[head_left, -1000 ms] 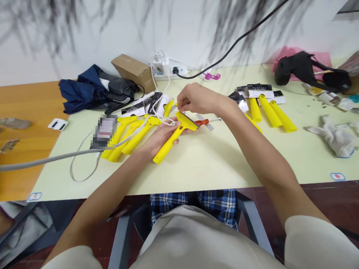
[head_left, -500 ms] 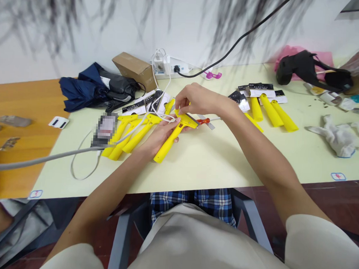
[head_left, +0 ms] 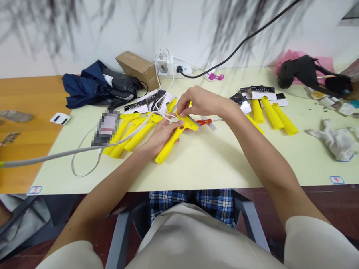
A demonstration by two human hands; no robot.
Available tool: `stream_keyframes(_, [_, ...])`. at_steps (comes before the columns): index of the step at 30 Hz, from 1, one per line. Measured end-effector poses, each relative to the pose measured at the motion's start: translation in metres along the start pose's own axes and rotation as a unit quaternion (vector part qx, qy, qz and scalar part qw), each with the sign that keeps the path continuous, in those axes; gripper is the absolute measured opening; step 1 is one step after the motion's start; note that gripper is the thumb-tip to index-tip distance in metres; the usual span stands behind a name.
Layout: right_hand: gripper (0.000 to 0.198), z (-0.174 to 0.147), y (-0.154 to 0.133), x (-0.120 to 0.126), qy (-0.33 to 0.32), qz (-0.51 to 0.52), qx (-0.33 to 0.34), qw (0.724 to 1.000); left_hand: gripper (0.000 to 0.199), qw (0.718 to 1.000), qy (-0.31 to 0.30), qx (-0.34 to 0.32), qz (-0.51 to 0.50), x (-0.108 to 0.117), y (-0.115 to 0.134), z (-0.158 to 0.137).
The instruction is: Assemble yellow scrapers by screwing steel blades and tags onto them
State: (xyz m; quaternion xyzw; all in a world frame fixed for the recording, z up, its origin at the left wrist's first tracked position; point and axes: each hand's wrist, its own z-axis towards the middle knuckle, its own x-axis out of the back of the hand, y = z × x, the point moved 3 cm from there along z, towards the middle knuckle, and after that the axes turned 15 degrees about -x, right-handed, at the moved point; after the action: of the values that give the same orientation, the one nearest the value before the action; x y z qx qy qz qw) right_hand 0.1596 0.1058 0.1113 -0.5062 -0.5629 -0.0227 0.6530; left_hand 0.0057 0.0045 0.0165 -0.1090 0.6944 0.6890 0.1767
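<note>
My left hand (head_left: 164,129) is closed around the head end of a yellow scraper (head_left: 169,145), whose handle slants down toward the table's front edge. A metal blade edge shows along the scraper's head. Above that head, my right hand (head_left: 195,101) is bent down with thumb and fingertips pinched together at its far end. What the right fingertips pinch is hidden. A screwdriver with a red handle (head_left: 204,122) lies just right of the scraper's head, beside a flat grey metal strip (head_left: 212,126). Several other yellow scrapers (head_left: 138,138) lie left of my left hand.
Yellow handles (head_left: 272,113) with black-and-white cards lie at right. A white cable (head_left: 169,85) hangs down near my hands from the power strip (head_left: 183,66). A cardboard box (head_left: 139,68), a dark blue umbrella (head_left: 85,87) and white gloves (head_left: 337,138) lie around.
The view has shifted slightly. My right fingertips stay pinched at the scraper's head, and the scraper has turned a little in my left hand.
</note>
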Motion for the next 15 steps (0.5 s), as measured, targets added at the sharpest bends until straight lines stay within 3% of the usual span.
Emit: stream_keyframes(15, [0.017, 0.0051, 0.007, -0.0014, 0.031, -0.048, 0.056, 0.997, 0.043, 1.0, 0.01, -0.013, 0.026, -0.0011, -0.003, -0.0005])
